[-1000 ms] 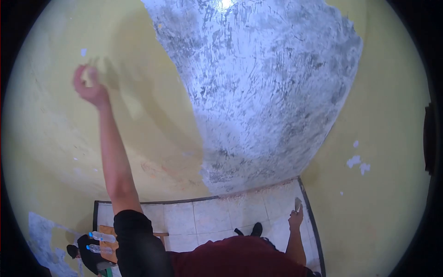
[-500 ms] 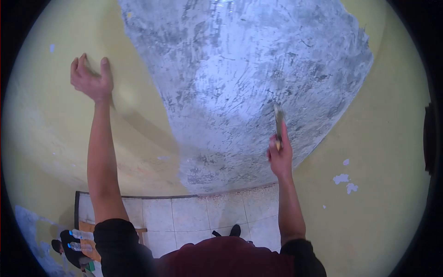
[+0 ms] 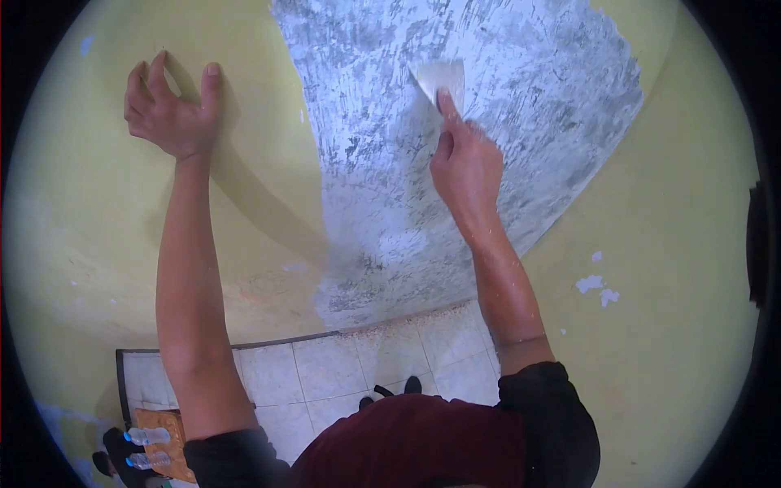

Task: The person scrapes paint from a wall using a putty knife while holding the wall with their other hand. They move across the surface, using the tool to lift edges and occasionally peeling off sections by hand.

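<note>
My left hand (image 3: 175, 110) rests against the yellow-green wall (image 3: 252, 122) at the upper left, fingers spread and holding nothing. My right hand (image 3: 468, 159) grips a scraper (image 3: 443, 77) with a wide flat blade, its index finger stretched along the blade. The blade lies against the mottled grey and white patch (image 3: 374, 163), where the paint is gone. The scraper's handle is hidden inside my right hand.
Below the wall is a tiled floor (image 3: 329, 370) with crumbs along the wall's base. At the lower left stand a wooden stool (image 3: 167, 420) and two plastic bottles (image 3: 154, 437), beside a person in dark clothes (image 3: 122, 455). Small bare spots (image 3: 590, 283) mark the right wall.
My right hand has moved up and to the left with the scraper, whose blade now shows its broad face. My left hand stays on the wall, slightly higher in view. The view has shifted a little.
</note>
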Demonstrator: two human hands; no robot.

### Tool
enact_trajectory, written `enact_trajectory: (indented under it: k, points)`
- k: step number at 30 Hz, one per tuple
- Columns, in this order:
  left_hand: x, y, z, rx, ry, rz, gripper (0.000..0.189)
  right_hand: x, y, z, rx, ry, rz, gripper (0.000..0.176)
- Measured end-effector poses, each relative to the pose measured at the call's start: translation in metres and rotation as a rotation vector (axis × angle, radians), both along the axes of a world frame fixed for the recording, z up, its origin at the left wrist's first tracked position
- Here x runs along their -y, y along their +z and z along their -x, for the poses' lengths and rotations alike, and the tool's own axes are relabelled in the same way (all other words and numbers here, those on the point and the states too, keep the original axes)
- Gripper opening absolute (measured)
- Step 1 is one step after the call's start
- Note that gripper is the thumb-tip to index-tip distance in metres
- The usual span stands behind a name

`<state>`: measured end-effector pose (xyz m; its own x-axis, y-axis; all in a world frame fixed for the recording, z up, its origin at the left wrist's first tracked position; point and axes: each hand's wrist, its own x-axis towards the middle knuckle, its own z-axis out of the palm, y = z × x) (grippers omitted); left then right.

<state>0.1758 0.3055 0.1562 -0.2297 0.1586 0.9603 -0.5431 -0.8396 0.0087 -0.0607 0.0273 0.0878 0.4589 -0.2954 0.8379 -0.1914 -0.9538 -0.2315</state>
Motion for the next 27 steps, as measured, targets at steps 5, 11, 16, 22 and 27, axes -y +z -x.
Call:
enact_trajectory:
  k: [5, 11, 16, 22, 27]
  points:
    - [-0.003, -0.001, -0.002, -0.011, 0.020, -0.004, 0.067, -0.020, 0.006, -0.002, 0.018, -0.118, 0.054, 0.051]
    - [-0.005, -0.003, -0.005, -0.015, 0.054, -0.009, 0.069, -0.030, 0.008, -0.010, 0.029, -0.188, 0.024, 0.048]
    - [-0.004, -0.003, -0.001, -0.043, 0.036, -0.011, 0.070, -0.040, 0.001, -0.009, -0.003, -0.234, -0.006, 0.046]
    - [-0.005, -0.002, 0.002, -0.087, 0.025, -0.012, 0.071, -0.048, 0.027, -0.009, -0.009, -0.265, -0.040, 0.045]
    - [-0.003, -0.003, 0.004, -0.098, 0.045, -0.004, 0.072, -0.044, -0.008, -0.009, 0.013, -0.235, -0.073, 0.043]
